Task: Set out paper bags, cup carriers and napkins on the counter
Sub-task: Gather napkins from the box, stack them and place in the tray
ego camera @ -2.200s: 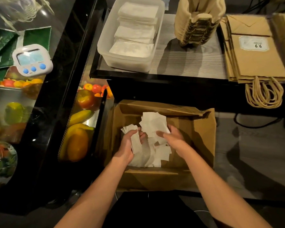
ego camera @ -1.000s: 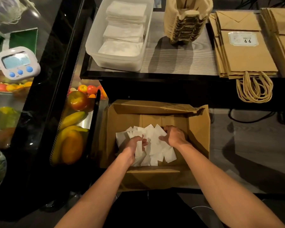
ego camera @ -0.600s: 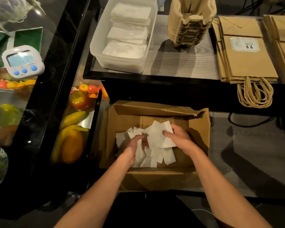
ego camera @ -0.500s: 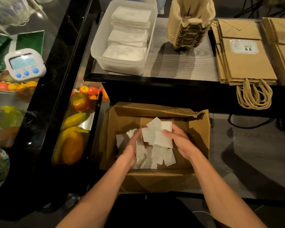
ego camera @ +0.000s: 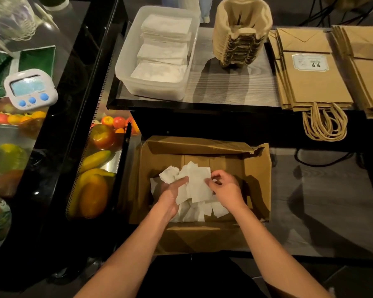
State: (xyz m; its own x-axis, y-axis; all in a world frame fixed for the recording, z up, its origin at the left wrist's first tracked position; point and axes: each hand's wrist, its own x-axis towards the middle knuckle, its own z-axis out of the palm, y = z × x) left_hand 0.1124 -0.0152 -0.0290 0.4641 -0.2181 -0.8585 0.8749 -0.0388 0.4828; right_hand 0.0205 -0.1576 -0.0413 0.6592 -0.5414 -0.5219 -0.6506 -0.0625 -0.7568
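Observation:
Both my hands are inside an open cardboard box (ego camera: 257,168) on the floor. Between them they hold a bunch of loose white napkins (ego camera: 197,186): my left hand (ego camera: 170,195) grips its left side, my right hand (ego camera: 225,190) pinches its right edge. More napkins lie loose in the box below. On the counter (ego camera: 230,87) above stand a clear plastic tub (ego camera: 125,67) with stacked napkins (ego camera: 162,57), a stack of pulp cup carriers (ego camera: 241,31), and flat piles of brown paper bags (ego camera: 310,82) with handles over the edge.
A glass display case at left holds fruit (ego camera: 95,173). On its dark top sits a white digital timer (ego camera: 29,89). A second pile of bags (ego camera: 368,61) lies at the far right. Black cables (ego camera: 323,160) run across the grey floor right of the box.
My hands have gathered loose napkins from the box bottom and raised the bunch a little. The right hand has shifted from pressing the pile to pinching the bunch's edge.

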